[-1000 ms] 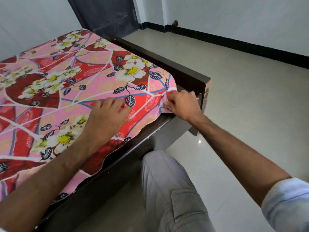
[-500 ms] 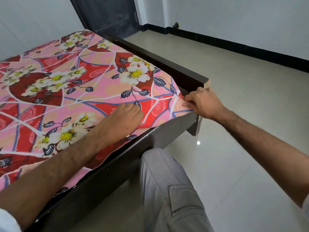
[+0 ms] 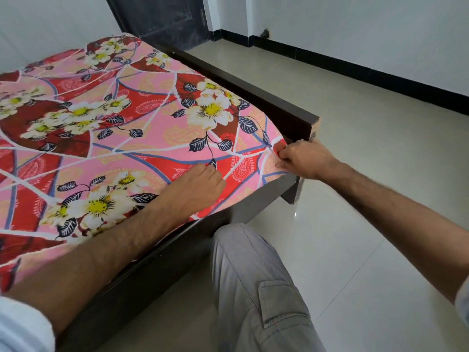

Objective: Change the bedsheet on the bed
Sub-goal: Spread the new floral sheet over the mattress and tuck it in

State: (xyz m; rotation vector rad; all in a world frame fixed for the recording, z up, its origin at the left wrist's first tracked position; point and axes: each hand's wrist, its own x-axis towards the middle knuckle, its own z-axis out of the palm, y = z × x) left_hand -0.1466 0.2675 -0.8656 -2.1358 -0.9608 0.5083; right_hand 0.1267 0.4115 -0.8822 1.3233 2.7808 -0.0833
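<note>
A pink and red floral bedsheet (image 3: 142, 138) covers the mattress on a dark wooden bed frame (image 3: 291, 115). My left hand (image 3: 195, 189) lies on the sheet near the bed's near edge, its fingers bent against the cloth. My right hand (image 3: 304, 158) is at the sheet's near right corner, beside the frame's end board, and pinches the corner of the sheet between thumb and fingers. The sheet's edge sits along the top of the side rail (image 3: 177, 252).
My knee in grey trousers (image 3: 253, 283) is against the bed's side rail. A glossy tiled floor (image 3: 368, 224) spreads to the right, bounded by white walls with a black skirting (image 3: 355, 69). A dark door (image 3: 162, 19) stands behind the bed's far end.
My right hand has drawn the sheet's corner outward to the bed's corner. My left hand has slid a little toward the right along the sheet.
</note>
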